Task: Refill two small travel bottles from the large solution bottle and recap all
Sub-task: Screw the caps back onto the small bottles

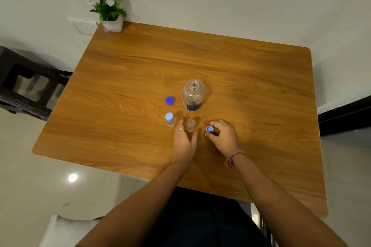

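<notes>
The large clear solution bottle (193, 96) stands uncapped near the table's middle, with its dark blue cap (169, 100) lying to its left. One small travel bottle (170, 119) stands upright with a light blue cap on. The other small travel bottle (190, 124) stands uncapped just right of it. My left hand (184, 140) rests open on the table, fingers spread on either side of the uncapped small bottle without clearly gripping it. My right hand (220, 135) pinches a light blue small cap (209, 129), its hollow side facing up, to the right of that bottle.
The wooden table (241, 78) stands against a white wall. A white pot of white flowers (109, 4) sits at its far left corner. A dark chair (26, 86) stands off the left edge. The table's near edge lies close to my body.
</notes>
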